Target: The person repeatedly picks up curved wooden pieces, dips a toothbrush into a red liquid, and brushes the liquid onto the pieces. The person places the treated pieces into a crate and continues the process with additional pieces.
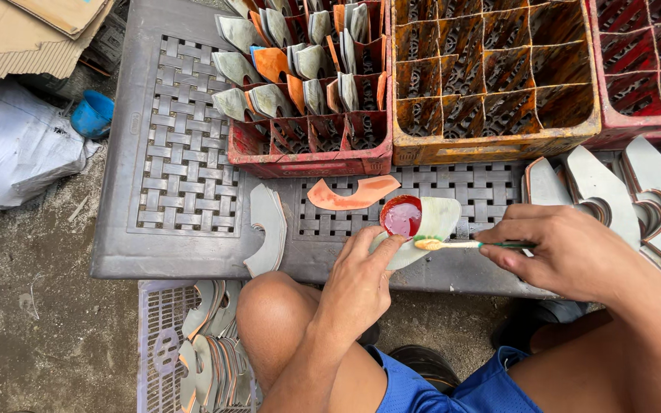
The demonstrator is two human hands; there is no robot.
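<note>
Left hand [357, 279] pins grey cut-out piece [430, 229] flat for coating; right hand [568, 252], three o'clock, grips brush [460, 245]; glue dish [402, 217] at twelve.

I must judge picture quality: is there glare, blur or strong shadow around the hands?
Head view: soft, even daylight, no hard shadows; a small shine on the red-filled lid; left hand, right hand and brush look sharp; crate edges bend slightly near the frame borders.
</note>
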